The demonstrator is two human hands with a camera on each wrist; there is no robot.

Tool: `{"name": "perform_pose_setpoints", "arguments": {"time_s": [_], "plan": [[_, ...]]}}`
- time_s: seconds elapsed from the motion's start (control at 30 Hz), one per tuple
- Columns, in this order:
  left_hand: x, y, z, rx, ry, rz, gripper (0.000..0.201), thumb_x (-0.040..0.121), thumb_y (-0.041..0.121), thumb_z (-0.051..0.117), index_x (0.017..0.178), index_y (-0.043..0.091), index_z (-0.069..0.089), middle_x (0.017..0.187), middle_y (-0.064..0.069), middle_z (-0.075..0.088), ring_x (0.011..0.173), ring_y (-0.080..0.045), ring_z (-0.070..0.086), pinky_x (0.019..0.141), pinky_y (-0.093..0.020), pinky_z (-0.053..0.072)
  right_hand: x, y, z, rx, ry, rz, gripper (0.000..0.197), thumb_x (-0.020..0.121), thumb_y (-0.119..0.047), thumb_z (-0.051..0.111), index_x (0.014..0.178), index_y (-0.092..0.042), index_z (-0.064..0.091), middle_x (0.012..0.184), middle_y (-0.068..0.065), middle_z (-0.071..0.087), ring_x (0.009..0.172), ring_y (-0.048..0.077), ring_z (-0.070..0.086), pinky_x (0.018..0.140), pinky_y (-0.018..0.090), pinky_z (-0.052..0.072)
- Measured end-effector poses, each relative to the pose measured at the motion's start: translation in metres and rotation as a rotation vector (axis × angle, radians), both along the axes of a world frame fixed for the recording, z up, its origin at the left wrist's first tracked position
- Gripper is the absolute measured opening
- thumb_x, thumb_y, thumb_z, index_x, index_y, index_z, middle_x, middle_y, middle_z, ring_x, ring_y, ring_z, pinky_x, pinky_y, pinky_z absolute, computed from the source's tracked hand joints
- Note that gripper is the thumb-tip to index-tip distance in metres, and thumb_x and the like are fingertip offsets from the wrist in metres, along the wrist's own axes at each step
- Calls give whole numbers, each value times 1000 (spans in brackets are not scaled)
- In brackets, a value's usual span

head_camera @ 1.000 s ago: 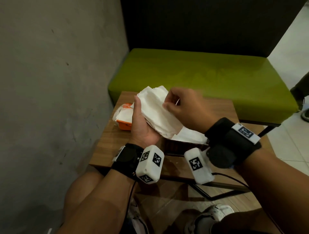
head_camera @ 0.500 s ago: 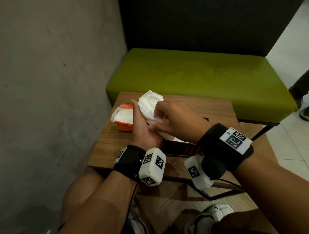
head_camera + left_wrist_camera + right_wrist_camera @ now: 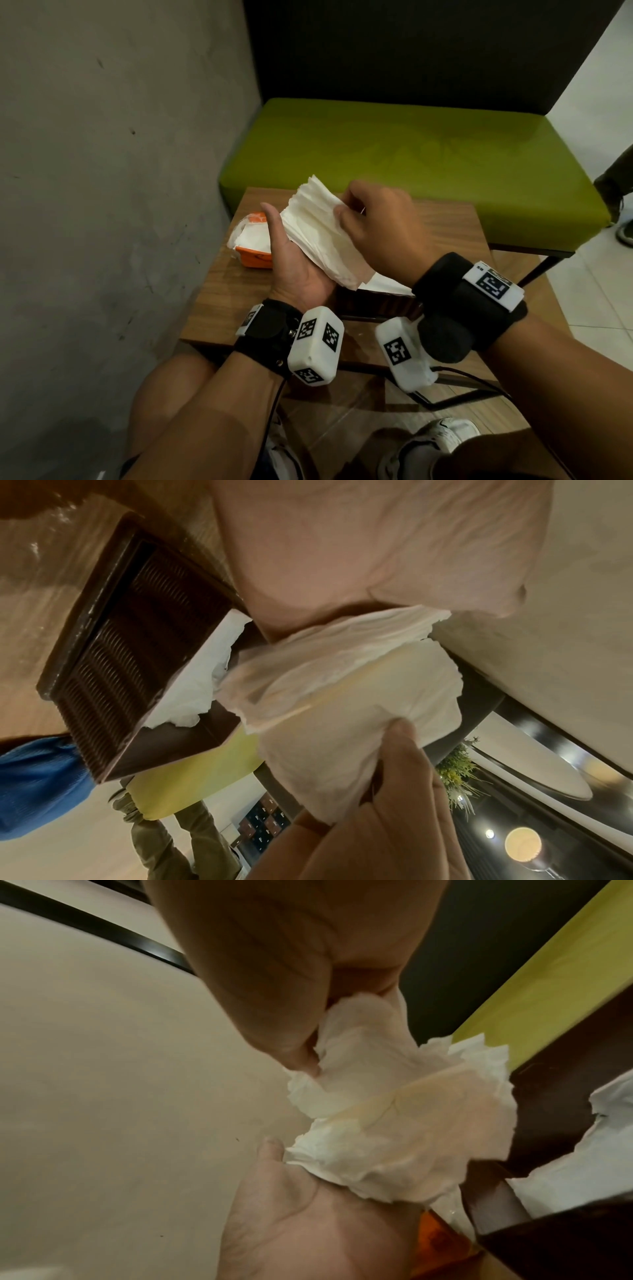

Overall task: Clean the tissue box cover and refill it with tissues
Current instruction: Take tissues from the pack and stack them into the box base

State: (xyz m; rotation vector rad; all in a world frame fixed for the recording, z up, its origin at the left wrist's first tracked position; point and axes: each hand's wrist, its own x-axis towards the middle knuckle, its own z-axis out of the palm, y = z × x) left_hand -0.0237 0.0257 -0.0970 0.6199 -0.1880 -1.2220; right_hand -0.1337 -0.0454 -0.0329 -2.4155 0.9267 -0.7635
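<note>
Over wooden table (image 3: 442,219), tissues (image 3: 315,233) lie between both hands' fingers (image 3: 346,209).

This looks like a café or restaurant seating booth. A small wooden table (image 3: 442,233) stands close against a bare grey concrete wall (image 3: 120,171) on the left, and on the far side a bench with a lime-green cushion (image 3: 411,164) and a tall dark backrest (image 3: 411,48) faces it. Pale floor tiles (image 3: 596,274) lie to the right. The left wrist view shows round ceiling lights (image 3: 523,844) and greenery (image 3: 455,772)
</note>
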Motion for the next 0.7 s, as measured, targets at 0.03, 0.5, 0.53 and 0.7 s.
{"name": "perform_pose_setpoints", "arguments": {"time_s": [0.03, 0.5, 0.53, 0.7], "plan": [[0, 0, -1, 1, -3, 10, 101, 93, 90, 26, 157, 16, 50, 154, -22, 56, 143, -41, 53, 121, -61, 38, 0, 0, 1, -19, -17, -21, 17, 96, -21, 61, 81, -14, 62, 72, 0, 62, 67, 20, 53, 56, 33, 34], [-2, 0, 10, 127, -43, -10, 78, 99, 78, 39, 129, 14, 71, 117, -12, 73, 112, -28, 69, 111, -44, 47, 5, 12, -10, 108, 182, 133, 31, 92, -49, 69, 97, -19, 63, 87, -3, 64, 77, 18, 57, 64, 36, 42], [-2, 0, 9, 124, -39, -26, 79, 99, 78, 37, 128, 12, 70, 117, -13, 73, 111, -28, 71, 111, -46, 47, 5, 8, -9, 162, 164, 131, 29, 93, -45, 71, 91, -17, 64, 82, -3, 64, 74, 17, 57, 63, 35, 41], [-1, 3, 4, 98, 5, -39, 84, 102, 77, 30, 150, 13, 56, 140, -21, 68, 127, -36, 68, 101, -53, 57, -3, -12, 1, 369, 47, 64, 35, 96, -31, 71, 68, -19, 55, 65, -5, 55, 59, 13, 49, 58, 32, 42]]}}
